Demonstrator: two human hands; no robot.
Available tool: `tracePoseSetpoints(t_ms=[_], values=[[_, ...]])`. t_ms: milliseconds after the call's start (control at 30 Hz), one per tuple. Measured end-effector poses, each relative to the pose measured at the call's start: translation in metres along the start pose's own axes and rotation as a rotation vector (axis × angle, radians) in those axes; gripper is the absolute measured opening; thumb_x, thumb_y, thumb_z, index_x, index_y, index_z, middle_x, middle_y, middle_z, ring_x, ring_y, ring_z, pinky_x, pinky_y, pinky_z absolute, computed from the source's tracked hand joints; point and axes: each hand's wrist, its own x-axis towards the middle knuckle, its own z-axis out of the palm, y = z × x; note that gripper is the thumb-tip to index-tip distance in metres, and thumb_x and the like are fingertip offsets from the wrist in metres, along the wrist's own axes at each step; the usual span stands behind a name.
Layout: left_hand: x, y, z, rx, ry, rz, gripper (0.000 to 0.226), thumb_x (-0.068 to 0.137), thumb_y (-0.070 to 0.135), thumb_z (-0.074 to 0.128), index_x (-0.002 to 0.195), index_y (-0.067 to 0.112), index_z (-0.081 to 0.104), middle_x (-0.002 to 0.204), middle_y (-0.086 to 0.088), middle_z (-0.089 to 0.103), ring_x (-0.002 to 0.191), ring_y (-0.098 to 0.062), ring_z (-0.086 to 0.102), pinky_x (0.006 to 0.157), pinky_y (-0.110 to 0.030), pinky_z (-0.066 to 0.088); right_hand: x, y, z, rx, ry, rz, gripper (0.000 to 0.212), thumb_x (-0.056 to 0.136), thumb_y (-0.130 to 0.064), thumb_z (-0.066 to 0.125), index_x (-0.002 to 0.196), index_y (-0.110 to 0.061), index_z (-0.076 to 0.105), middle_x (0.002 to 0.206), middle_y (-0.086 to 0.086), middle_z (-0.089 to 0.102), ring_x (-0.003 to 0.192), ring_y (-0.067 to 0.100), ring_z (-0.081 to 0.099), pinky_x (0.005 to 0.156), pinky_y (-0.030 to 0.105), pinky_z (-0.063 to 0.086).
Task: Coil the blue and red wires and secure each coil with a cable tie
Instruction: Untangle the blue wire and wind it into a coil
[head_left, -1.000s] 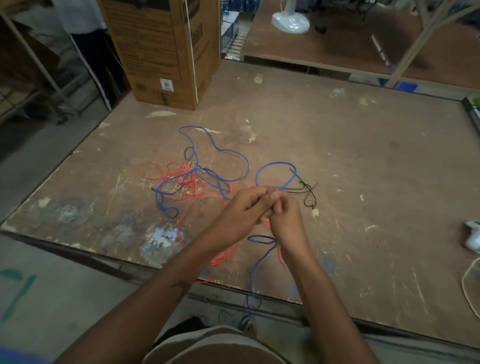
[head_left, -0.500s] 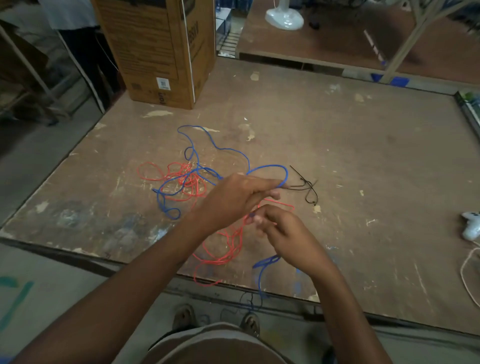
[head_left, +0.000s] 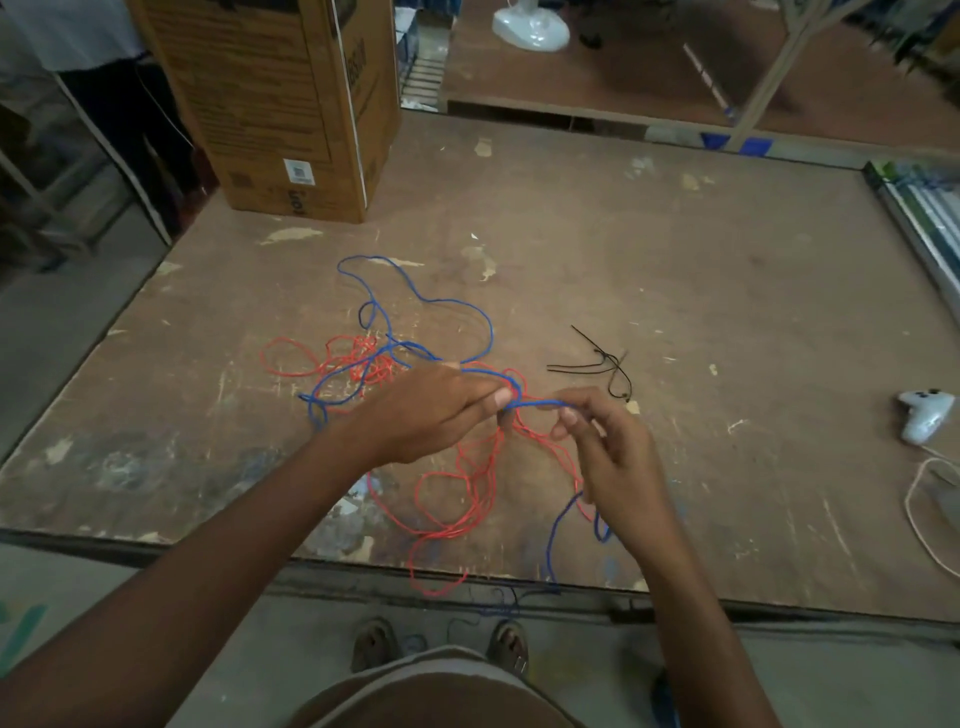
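From the head camera, your left hand (head_left: 441, 410) pinches the thin blue insulated wire (head_left: 488, 332) between thumb and curled fingers, and your right hand (head_left: 608, 457) pinches the same blue run just beside it, so a short stretch is held between the two hands. The thin red insulated wire (head_left: 452, 499) crosses that stretch right at your left fingertips and loops loosely on the scuffed brown plywood worktable (head_left: 675, 270) below your hands, with one loop hanging past the near edge. More blue and red lie knotted together to the left of your left hand.

The likely trouble is the tangle. If you pull the blue through now, the red loops could ride along and cinch into a knot, or get wound into the blue coil. The blue tail dropping off the near edge could also snag under the table lip as you draw it in. The thin black plastic cable ties (head_left: 602, 364) lie on the table near your right hand, apart from the wires; a sweeping loop could drag them off.

Writing: the tall brown cardboard box (head_left: 280, 104) at the far left corner carries dark printed text and a white sticker with a code, all too blurred to read. A white game controller (head_left: 924, 415) at the right edge shows no legible mark.
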Motion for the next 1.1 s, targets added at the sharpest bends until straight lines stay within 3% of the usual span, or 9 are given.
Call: tracePoseSetpoints(t_ms=[100,233,333,433,600,733,867,1000,1100], values=[[-0.012,0.010,-0.003,-0.198,0.000,0.069,0.033,0.115,0.039,0.034,0.091,0.034,0.057,0.074,0.016,0.052,0.071,0.004,0.050,0.073,-0.015,0.036,0.009,0.004,0.003,-0.213,0.212,-0.083,0.011,0.106,-0.025,0.066,0.097,-0.030,0.070,0.066,-0.007,0.064,0.056,0.005,0.057,0.056,0.020,0.040],[-0.026,0.034,-0.008,-0.507,0.084,0.042,0.033,0.114,0.030,0.041,0.089,0.032,0.062,0.069,0.012,0.044,0.062,-0.002,0.043,0.063,-0.021,0.035,0.010,0.020,0.017,-0.332,0.307,-0.073,0.042,0.108,-0.051,0.052,0.080,-0.021,0.061,0.056,-0.006,0.055,0.050,0.011,0.055,0.058,0.040,0.047],[-0.032,0.049,-0.009,-0.658,0.125,0.033,0.037,0.115,0.035,0.039,0.095,0.029,0.069,0.067,0.013,0.040,0.060,-0.004,0.039,0.061,-0.021,0.033,0.008,0.024,0.030,-0.235,0.204,-0.130,0.035,0.114,-0.037,0.043,0.090,-0.021,0.062,0.073,-0.014,0.056,0.067,0.006,0.054,0.063,0.033,0.045],[-0.028,0.058,-0.009,-1.027,0.139,0.004,0.056,0.113,0.044,0.042,0.107,-0.004,0.070,0.065,0.015,0.034,0.056,-0.005,0.028,0.056,-0.018,0.027,0.007,0.034,0.041,-0.105,0.156,-0.159,0.024,0.112,-0.007,0.045,0.110,-0.010,0.069,0.101,0.003,0.056,0.093,0.008,0.055,0.082,0.018,0.044],[-0.019,0.075,-0.015,-1.413,0.060,0.119,0.042,0.110,0.027,0.042,0.133,0.009,0.071,0.066,0.010,0.031,0.056,-0.013,0.020,0.051,-0.040,0.026,-0.001,0.030,0.063,0.410,0.084,0.101,0.021,0.112,-0.014,0.053,0.111,-0.027,0.069,0.090,0.017,0.063,0.080,0.029,0.062,0.071,0.040,0.055],[-0.008,0.075,-0.025,-1.405,0.125,0.110,0.045,0.112,0.026,0.039,0.147,0.006,0.059,0.069,0.003,0.033,0.057,-0.014,0.028,0.055,-0.029,0.037,-0.005,0.012,0.068,0.744,0.062,0.237,0.017,0.108,-0.012,0.054,0.100,0.002,0.056,0.059,0.009,0.055,0.052,0.019,0.064,0.058,0.037,0.059],[-0.002,0.072,-0.031,-1.195,0.201,0.121,0.046,0.113,0.021,0.034,0.145,-0.002,0.057,0.069,0.004,0.039,0.057,-0.017,0.034,0.059,-0.027,0.036,-0.018,0.014,0.068,0.906,0.030,0.311,0.038,0.095,-0.033,0.064,0.110,0.001,0.069,0.083,0.004,0.068,0.070,0.015,0.063,0.076,0.040,0.060],[0.001,0.070,-0.031,-1.066,0.190,0.108,0.039,0.113,0.018,0.037,0.137,0.000,0.062,0.067,-0.003,0.042,0.056,-0.022,0.037,0.057,-0.043,0.036,-0.022,0.012,0.065,0.826,-0.022,0.457,0.018,0.091,-0.038,0.072,0.094,-0.022,0.080,0.072,0.002,0.055,0.040,0.006,0.037,0.032,0.017,0.024],[0.002,0.069,-0.028,-1.092,0.169,0.084,0.031,0.112,0.020,0.038,0.121,0.011,0.067,0.064,0.003,0.048,0.050,-0.016,0.040,0.053,-0.023,0.037,-0.017,0.001,0.058,0.992,0.017,0.523,0.031,0.104,-0.033,0.059,0.083,-0.021,0.078,0.064,0.005,0.038,0.031,0.002,0.024,0.029,0.018,0.009]])
